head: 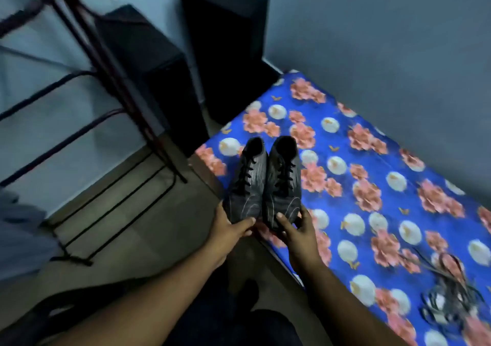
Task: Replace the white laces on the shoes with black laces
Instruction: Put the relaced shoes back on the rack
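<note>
The left hand (230, 226) curled round the toe of the left-hand shoe (245, 186), thumb lying across its tip. The right hand (297, 228) did the same at the toe of the right-hand shoe (283, 183), thumb on the upper and fingers tucked round the far side. Both hands gripped, one to each shoe, and were set close together.

The pair stood side by side and touching at the near corner of the mattress (372, 143), toes toward the person, heels away. Both shoes already carried black laces (245, 175) crossing up their fronts; no white lace showed on either. By that, the relacing looked done or nearly so, and the step in hand seemed to be squaring the finished pair on the mattress. The next move would likely call only for letting go, or a check that the ends are tied, which the blur hid.

The shoes were dark grey, low and narrow, their uppers smooth with fine pale lines. The mattress cover was glossy blue, printed with pink flowers and white rounds. Farther along the mattress, well apart from the shoes, lay a loose tangle of cords (449, 292), pale and dark mixed, too blurred to sort. Off the mattress's near corner stood a dark metal rack (111, 85) on the floor.
</note>
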`<move>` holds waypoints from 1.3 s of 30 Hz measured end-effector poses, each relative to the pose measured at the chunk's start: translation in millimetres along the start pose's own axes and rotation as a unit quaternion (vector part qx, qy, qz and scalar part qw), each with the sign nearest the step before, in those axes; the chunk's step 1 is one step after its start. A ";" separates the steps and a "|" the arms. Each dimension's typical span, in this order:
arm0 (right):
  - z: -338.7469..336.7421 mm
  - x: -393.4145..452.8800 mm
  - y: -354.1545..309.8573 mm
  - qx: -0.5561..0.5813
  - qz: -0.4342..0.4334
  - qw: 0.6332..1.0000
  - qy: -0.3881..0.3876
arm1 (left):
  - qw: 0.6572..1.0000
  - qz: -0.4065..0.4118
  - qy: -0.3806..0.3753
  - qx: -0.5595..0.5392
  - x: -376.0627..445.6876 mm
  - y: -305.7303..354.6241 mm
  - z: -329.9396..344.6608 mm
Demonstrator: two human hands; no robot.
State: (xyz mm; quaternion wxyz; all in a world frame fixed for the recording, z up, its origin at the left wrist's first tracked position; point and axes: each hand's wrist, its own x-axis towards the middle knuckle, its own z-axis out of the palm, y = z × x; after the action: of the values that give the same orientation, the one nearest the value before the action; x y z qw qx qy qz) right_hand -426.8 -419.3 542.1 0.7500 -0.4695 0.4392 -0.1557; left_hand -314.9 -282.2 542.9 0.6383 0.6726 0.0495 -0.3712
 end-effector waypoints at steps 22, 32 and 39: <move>321.8 114.0 174.7 -0.239 0.135 0.930 -0.243 | 0.902 -0.071 0.368 -0.214 106.8 -93.7 -282.6; 346.3 247.2 377.9 -0.264 0.162 0.928 -0.206 | 0.895 -0.083 0.389 -0.203 266.0 -250.8 -351.0; 364.3 308.4 466.6 -0.273 0.130 0.928 -0.216 | 0.898 -0.052 0.386 -0.202 340.7 -317.3 -386.7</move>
State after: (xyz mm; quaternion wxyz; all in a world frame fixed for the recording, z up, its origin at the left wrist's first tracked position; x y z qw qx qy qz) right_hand -42.5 -173.5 54.8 0.6833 -0.6170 0.3492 0.1746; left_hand -72.6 -17.5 55.6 0.6710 0.6162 0.4010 -0.0966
